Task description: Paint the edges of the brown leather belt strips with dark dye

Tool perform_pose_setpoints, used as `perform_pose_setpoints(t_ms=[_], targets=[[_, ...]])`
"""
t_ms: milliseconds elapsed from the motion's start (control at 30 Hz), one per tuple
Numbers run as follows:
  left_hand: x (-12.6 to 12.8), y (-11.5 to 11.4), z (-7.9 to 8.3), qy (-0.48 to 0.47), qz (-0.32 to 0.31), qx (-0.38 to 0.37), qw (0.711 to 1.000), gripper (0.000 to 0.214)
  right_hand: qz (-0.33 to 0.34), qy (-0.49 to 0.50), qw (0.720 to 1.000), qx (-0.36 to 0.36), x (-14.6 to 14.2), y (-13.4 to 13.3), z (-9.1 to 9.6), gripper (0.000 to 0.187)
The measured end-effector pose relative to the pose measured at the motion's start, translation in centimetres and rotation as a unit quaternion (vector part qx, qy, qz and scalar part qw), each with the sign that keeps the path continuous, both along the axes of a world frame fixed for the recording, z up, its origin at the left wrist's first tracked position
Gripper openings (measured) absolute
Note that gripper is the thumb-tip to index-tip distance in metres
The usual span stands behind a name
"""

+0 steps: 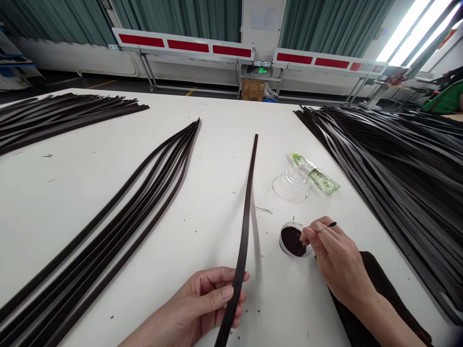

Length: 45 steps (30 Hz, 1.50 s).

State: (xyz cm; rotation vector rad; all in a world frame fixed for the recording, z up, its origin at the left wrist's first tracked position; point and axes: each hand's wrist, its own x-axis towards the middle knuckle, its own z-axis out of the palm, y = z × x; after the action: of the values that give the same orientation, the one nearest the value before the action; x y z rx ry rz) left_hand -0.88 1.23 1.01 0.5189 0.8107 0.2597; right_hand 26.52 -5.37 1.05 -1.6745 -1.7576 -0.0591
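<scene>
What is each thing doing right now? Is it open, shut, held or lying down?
Left hand: shut on the strap.
Strap: held on edge near one end.
Right hand: pinching a stick.
Stick: held at the pot.
Pot: open, dark stuff inside.
Lid: off, on the table.
Bottle: lying on its side.
Other straps: lying in piles.

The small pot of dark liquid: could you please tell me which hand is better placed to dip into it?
Right, probably. The right hand holds a thin stick at the rim of the pot, while the left hand is occupied pinching the strap on edge, farther away.
</scene>
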Motion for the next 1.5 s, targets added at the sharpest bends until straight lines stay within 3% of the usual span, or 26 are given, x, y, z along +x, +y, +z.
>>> perform_pose_setpoints(t_ms=[267, 533, 633, 733, 833, 967, 1067, 1133, 1200, 1267, 1400, 1500], targets=[[0.2, 0.0, 0.8, -0.014, -0.009, 0.013, 1.000, 0.024, 0.010, -0.006, 1.000, 0.005, -0.2, 0.1, -0.1, 0.024], [0.1, -0.1, 0.4, -0.019, -0.009, 0.013, 1.000, 0.024, 0.013, -0.004, 1.000, 0.003, -0.1, 0.2, -0.4, 0.022], [-0.1, 0.0, 0.3, -0.019, -0.011, 0.017, 1.000, 0.024, 0.002, 0.033, 0.999, 0.003, -0.2, 0.0, 0.1, 0.025], [-0.2, 0.1, 0.1, -0.015, -0.022, 0.029, 0.999, 0.025, -0.058, 0.138, 0.989, -0.007, -0.3, -0.5, 0.9, 0.030], [-0.2, 0.2, 0.1, -0.020, -0.030, 0.037, 0.999, 0.025, -0.125, 0.316, 0.940, -0.030, -0.6, -1.0, 1.3, 0.034], [0.0, 0.3, 0.3, -0.051, -0.031, 0.048, 0.997, 0.026, -0.119, 0.542, 0.830, -0.055, -1.0, -1.3, 1.6, 0.033], [0.1, 0.2, 0.4, -0.071, -0.036, 0.056, 0.995, 0.025, -0.106, 0.618, 0.776, -0.070, -1.7, -1.4, 2.1, 0.030], [0.1, 0.1, 0.4, -0.077, -0.039, 0.061, 0.994, 0.025, -0.087, 0.637, 0.761, -0.082, -2.6, -1.6, 2.4, 0.028], [0.1, 0.0, 0.3, -0.086, -0.044, 0.064, 0.993, 0.026, -0.065, 0.632, 0.766, -0.095, -3.8, -2.0, 2.5, 0.028], [0.1, -0.1, 0.0, -0.103, -0.053, 0.061, 0.991, 0.027, -0.057, 0.597, 0.795, -0.090, -5.2, -2.5, 2.5, 0.029], [0.0, 0.0, -0.4, -0.119, -0.065, 0.052, 0.989, 0.028, -0.044, 0.401, 0.914, -0.053, -7.6, -3.7, 2.2, 0.029], [0.1, 0.0, -0.6, -0.117, -0.058, 0.049, 0.990, 0.029, 0.032, 0.274, 0.961, -0.006, -8.5, -4.1, 2.0, 0.027]])
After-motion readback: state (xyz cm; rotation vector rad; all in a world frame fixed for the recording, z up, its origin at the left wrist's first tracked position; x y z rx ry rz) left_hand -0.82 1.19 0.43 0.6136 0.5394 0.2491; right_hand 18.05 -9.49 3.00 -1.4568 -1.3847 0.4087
